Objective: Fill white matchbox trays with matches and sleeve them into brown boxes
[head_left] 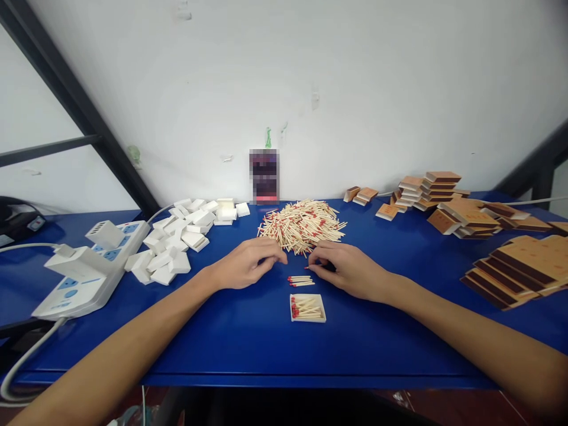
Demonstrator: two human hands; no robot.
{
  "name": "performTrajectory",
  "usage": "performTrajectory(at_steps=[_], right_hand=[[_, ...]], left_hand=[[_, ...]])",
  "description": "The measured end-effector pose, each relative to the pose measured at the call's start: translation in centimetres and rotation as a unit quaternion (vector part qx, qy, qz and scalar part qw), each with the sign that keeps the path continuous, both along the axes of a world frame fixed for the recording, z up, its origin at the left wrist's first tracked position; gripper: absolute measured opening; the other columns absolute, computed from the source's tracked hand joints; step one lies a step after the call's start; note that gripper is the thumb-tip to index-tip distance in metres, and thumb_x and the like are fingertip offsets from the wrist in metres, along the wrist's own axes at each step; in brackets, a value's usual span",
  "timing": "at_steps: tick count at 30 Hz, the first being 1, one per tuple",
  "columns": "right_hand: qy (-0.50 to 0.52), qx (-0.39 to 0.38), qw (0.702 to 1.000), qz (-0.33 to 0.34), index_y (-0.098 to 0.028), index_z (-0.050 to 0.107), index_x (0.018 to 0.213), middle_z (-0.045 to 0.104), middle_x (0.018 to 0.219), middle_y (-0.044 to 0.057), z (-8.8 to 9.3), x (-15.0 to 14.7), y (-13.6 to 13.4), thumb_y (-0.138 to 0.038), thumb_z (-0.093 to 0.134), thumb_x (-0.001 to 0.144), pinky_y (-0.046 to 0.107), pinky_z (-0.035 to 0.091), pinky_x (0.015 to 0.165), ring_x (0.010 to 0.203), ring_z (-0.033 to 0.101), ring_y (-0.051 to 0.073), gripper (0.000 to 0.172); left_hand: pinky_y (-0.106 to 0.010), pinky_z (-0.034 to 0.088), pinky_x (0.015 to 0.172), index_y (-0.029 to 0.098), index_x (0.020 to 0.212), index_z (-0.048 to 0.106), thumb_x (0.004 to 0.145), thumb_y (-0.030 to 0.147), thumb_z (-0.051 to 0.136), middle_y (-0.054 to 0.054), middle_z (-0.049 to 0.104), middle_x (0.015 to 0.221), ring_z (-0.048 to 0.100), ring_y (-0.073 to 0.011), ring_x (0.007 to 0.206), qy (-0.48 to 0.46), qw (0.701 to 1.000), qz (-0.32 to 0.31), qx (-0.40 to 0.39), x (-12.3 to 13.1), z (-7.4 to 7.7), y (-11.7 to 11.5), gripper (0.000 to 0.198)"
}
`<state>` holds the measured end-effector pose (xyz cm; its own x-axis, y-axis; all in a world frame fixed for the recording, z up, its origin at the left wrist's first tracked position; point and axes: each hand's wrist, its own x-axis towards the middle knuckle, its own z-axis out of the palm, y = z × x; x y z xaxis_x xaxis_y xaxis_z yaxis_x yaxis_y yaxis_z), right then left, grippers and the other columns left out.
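Many slim, pale, red-tipped matchsticks (pixel 305 227) lie heaped together.

No text legible (matchboxes (pixel 473 212) too small, blurred).

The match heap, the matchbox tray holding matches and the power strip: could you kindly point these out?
Match heap (pixel 306 226): head view, middle of the pile.
Matchbox tray (pixel 308 320): head view, near rim.
Power strip (pixel 114 266): head view, bare casing.
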<state>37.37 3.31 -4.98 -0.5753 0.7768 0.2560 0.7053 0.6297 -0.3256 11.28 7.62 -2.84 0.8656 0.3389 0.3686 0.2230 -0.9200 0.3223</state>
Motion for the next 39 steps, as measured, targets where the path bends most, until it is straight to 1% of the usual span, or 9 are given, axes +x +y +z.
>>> performTrajectory(at_steps=[2, 5, 8, 12, 17, 23, 33, 36, 39], right_hand=[[0.021, 0.002, 1.0, 0.011, -0.021, 0.064, 0.096, 0.063, 0.087, 0.004, 0.0, -0.4, 0.0, -0.025, 0.048, 0.096, 0.028, 0.04, 0.066, 0.075, 0.056, 0.016, 0.017], [0.041, 0.01, 0.999, 0.013, -0.021, 0.065, 0.1, 0.064, 0.086, 0.004, 0.1, -0.6, -0.1, -0.023, 0.046, 0.095, 0.028, 0.04, 0.066, 0.075, 0.056, 0.015, 0.02], [0.046, 0.013, 0.998, -0.031, -0.022, 0.067, 0.093, 0.063, 0.078, 0.001, 0.4, -0.3, -0.3, -0.027, 0.053, 0.091, 0.027, 0.037, 0.062, 0.07, 0.055, 0.015, 0.016], [0.079, -0.004, 0.993, -0.087, -0.021, 0.068, 0.091, 0.059, 0.071, -0.001, 0.9, 0.0, -0.5, -0.032, 0.063, 0.08, 0.027, 0.034, 0.058, 0.062, 0.051, 0.014, 0.016], [0.046, -0.006, 0.998, -0.053, -0.02, 0.067, 0.094, 0.06, 0.076, 0.0, 0.7, 0.2, -0.3, -0.023, 0.055, 0.084, 0.027, 0.036, 0.061, 0.066, 0.052, 0.014, 0.016], [-0.003, -0.01, 1.0, -0.029, -0.02, 0.061, 0.084, 0.06, 0.079, 0.001, 0.3, 0.1, 0.0, -0.022, 0.054, 0.086, 0.027, 0.034, 0.062, 0.07, 0.052, 0.014, 0.007], [0.005, -0.015, 1.0, -0.017, -0.021, 0.055, 0.079, 0.058, 0.079, 0.0, 0.2, 0.1, 0.1, -0.022, 0.052, 0.089, 0.027, 0.034, 0.064, 0.07, 0.05, 0.013, 0.01], [0.003, -0.018, 1.0, -0.015, -0.021, 0.055, 0.08, 0.058, 0.079, 0.0, 0.2, 0.1, 0.2, -0.023, 0.052, 0.09, 0.027, 0.034, 0.064, 0.07, 0.05, 0.013, 0.011], [0.002, -0.017, 1.0, -0.015, -0.021, 0.055, 0.08, 0.058, 0.08, 0.0, 0.2, 0.1, 0.1, -0.023, 0.052, 0.09, 0.027, 0.035, 0.064, 0.07, 0.05, 0.013, 0.011]], left_hand=[[-0.027, 0.047, 0.08, 0.017, 0.095, 0.062, 0.093, 0.01, 0.04, -0.004, 0.066, 0.092, 0.06, -0.0135, 0.086, -0.036, 0.999, 0.011, -0.001, 0.0, -0.1, 0.1, 0.023], [-0.029, 0.046, 0.076, 0.017, 0.094, 0.063, 0.086, 0.01, 0.047, -0.004, 0.067, 0.089, 0.059, -0.015, 0.083, -0.046, 0.995, 0.048, 0.071, -0.4, -0.2, 0.6, 0.019], [-0.031, 0.042, 0.072, 0.017, 0.092, 0.064, 0.083, 0.012, 0.048, -0.004, 0.066, 0.085, 0.058, -0.0167, 0.079, 0.003, 0.983, 0.091, 0.161, -1.1, -0.2, 1.3, 0.018], [-0.031, 0.041, 0.074, 0.017, 0.089, 0.066, 0.085, 0.016, 0.045, -0.005, 0.065, 0.087, 0.057, -0.0174, 0.082, 0.077, 0.967, 0.125, 0.205, -2.2, 0.1, 2.1, 0.021], [-0.032, 0.041, 0.074, 0.018, 0.09, 0.067, 0.084, 0.016, 0.044, -0.003, 0.065, 0.078, 0.057, -0.017, 0.075, 0.149, 0.961, 0.155, 0.174, -2.8, 0.9, 2.2, 0.024], [-0.031, 0.042, 0.073, 0.019, 0.098, 0.067, 0.082, 0.016, 0.044, -0.003, 0.066, 0.084, 0.059, -0.0172, 0.077, 0.189, 0.965, 0.146, 0.109, -2.7, 1.4, 1.7, 0.028], [-0.031, 0.042, 0.076, 0.018, 0.079, 0.063, 0.077, 0.018, 0.046, -0.003, 0.064, 0.082, 0.057, -0.0179, 0.079, 0.19, 0.965, 0.158, 0.084, -3.2, 1.8, 2.0, 0.016], [-0.03, 0.04, 0.071, 0.018, 0.076, 0.058, 0.079, 0.023, 0.049, -0.002, 0.063, 0.078, 0.056, -0.0168, 0.074, 0.175, 0.963, 0.188, 0.077, -3.5, 1.8, 2.2, 0.011], [-0.03, 0.037, 0.066, 0.019, 0.085, 0.058, 0.083, 0.037, 0.053, -0.001, 0.062, 0.079, 0.056, -0.0175, 0.073, 0.176, 0.949, 0.248, 0.078, -3.6, 1.7, 2.3, 0.019]])
